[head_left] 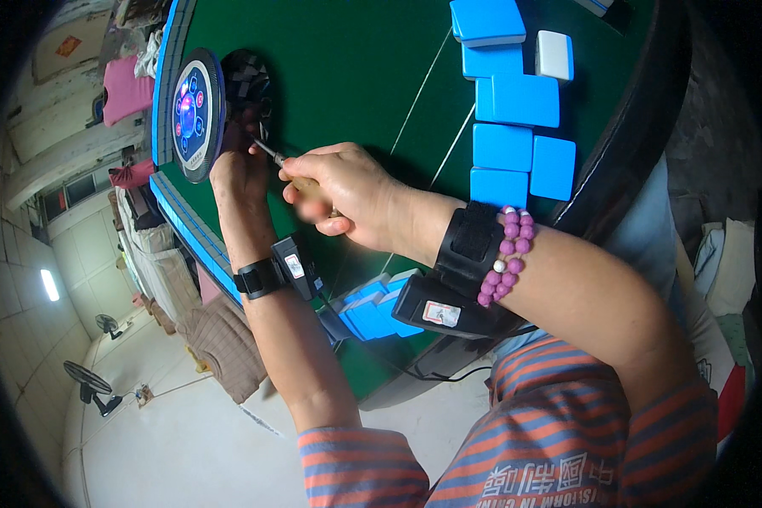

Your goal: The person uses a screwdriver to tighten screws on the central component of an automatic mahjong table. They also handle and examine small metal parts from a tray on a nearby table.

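My right hand (334,195) is closed around the pale yellowish handle of a screwdriver (271,153). Its thin metal shaft points toward the dark underside of a round control panel (198,116), where the tip is lost in shadow. That panel is tipped up on edge above the green felt table (347,76), and its face glows with blue and red buttons. Behind its lower rim, my left hand (239,173) grips it, with most fingers hidden or dark. A black, faceted part (247,80) shows beside the panel.
Blue-backed mahjong tiles (516,100) lie near the table's dark rim (618,127), and more tiles (377,305) sit between my forearms. Rows of tiles (190,229) line the left edge. Black strapped devices (449,309) are on both wrists. Standing fans (93,385) are on the floor.
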`<state>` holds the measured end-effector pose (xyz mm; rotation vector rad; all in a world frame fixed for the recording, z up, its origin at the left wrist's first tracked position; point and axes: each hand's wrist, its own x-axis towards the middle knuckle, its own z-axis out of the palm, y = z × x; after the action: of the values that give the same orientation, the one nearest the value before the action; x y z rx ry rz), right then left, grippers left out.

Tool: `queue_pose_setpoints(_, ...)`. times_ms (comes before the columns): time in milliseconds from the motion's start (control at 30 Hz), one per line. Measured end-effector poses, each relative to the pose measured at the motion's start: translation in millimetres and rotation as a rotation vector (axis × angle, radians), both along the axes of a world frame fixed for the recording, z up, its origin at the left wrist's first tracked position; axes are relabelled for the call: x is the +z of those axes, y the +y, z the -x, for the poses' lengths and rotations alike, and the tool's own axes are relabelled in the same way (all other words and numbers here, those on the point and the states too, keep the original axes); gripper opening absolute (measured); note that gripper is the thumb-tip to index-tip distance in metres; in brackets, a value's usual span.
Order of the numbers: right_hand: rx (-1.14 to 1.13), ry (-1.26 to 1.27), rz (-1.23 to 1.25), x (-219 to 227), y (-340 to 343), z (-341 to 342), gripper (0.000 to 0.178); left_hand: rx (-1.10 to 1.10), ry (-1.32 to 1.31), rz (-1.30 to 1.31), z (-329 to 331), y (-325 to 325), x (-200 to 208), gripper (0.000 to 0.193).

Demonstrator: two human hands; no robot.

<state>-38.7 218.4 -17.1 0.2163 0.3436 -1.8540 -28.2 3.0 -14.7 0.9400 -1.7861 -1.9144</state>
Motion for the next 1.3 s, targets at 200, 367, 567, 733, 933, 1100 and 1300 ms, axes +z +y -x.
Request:
queue_pose_setpoints(200, 0.035, 0.431, -0.255, 3, -7, 0, 0.021, 0.212, 0.048, -0.098, 12, 1, -4, 0.015)
queue_pose_setpoints(367, -0.142, 1.316, -0.717, 15, -1, -8, 0.021, 0.147, 0.008, -0.135, 4, -14, -8, 0.014)
queue_pose_setpoints(567, -0.258, 1.534, -0.808, 5, -3, -13, 0.014, 0.169, 0.011, -0.146, 8, -12, -9, 0.017)
queue_pose_setpoints(733, -0.139, 1.196, -0.667, 11, -4, -6, 0.015, 0.128, 0.015, -0.124, 6, -20, -11, 0.023)
queue_pose_setpoints(933, 0.029, 0.558, -0.373, 8, -1, 7, 0.016, 0.113, 0.018, -0.07, 7, -18, -12, 0.025)
queue_pose_setpoints(1100, -0.018, 0.095, -0.09, 1, 3, 8, 0.015, 0.135, 0.035, -0.053, 10, -7, -10, 0.023)
queue_pose_setpoints(1300, 0.018, 0.14, -0.115, 7, 2, 9, 0.014, 0.157, 0.056, -0.071, 12, -17, -9, 0.023)
